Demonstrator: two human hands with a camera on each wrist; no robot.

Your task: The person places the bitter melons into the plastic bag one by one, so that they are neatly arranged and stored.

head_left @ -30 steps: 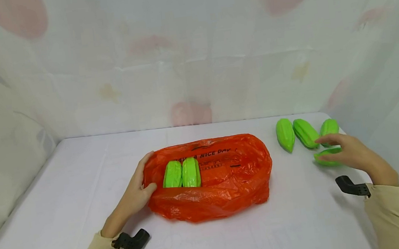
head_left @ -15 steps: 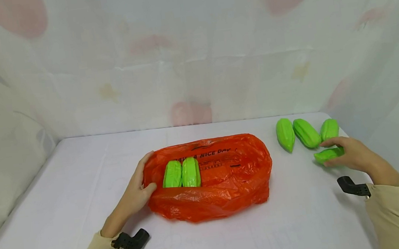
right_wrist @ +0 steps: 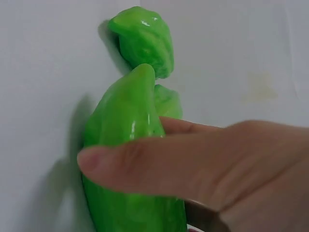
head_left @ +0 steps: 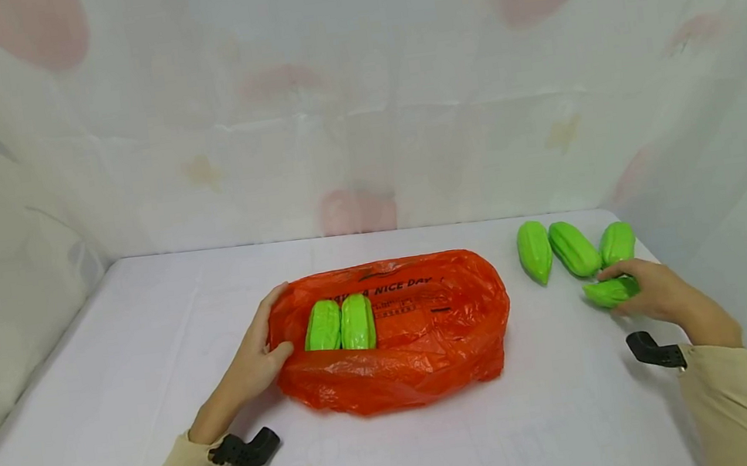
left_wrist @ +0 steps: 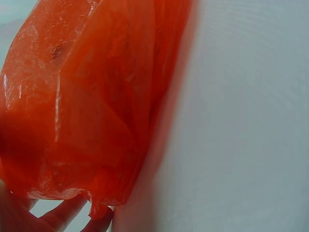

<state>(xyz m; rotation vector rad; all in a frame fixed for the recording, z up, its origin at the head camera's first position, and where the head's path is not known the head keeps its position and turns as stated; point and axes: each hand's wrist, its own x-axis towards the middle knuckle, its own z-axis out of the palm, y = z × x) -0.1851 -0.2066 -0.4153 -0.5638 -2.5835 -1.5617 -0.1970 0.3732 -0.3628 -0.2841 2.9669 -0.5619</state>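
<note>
In the head view a red plastic bag (head_left: 432, 366) lies with its mouth open toward me, and two green star fruits (head_left: 357, 322) sit inside its left part. My left hand (head_left: 258, 352) holds the bag's left edge, thumb at the near rim and fingers at the far side. The left wrist view shows fingers (left_wrist: 65, 212) against the bag's crumpled corner (left_wrist: 72, 121). At the right my right hand (head_left: 661, 293) grips a glossy, ridged green star fruit (head_left: 608, 293) between thumb and fingers. Close up in the right wrist view, the thumb lies across this fruit (right_wrist: 125, 106).
Beyond the right hand are three more green star fruits, a left one (head_left: 534, 252), a middle one (head_left: 574, 249) and a right one (head_left: 616, 243), near the table's far right corner. A white cloth covers the table (head_left: 401, 455). Pale patterned curtains (head_left: 363, 149) hang behind and beside it.
My right hand has closed its thumb and fingers round the nearest star fruit and shifted it slightly left. The left hand and the bag stay where they were.
</note>
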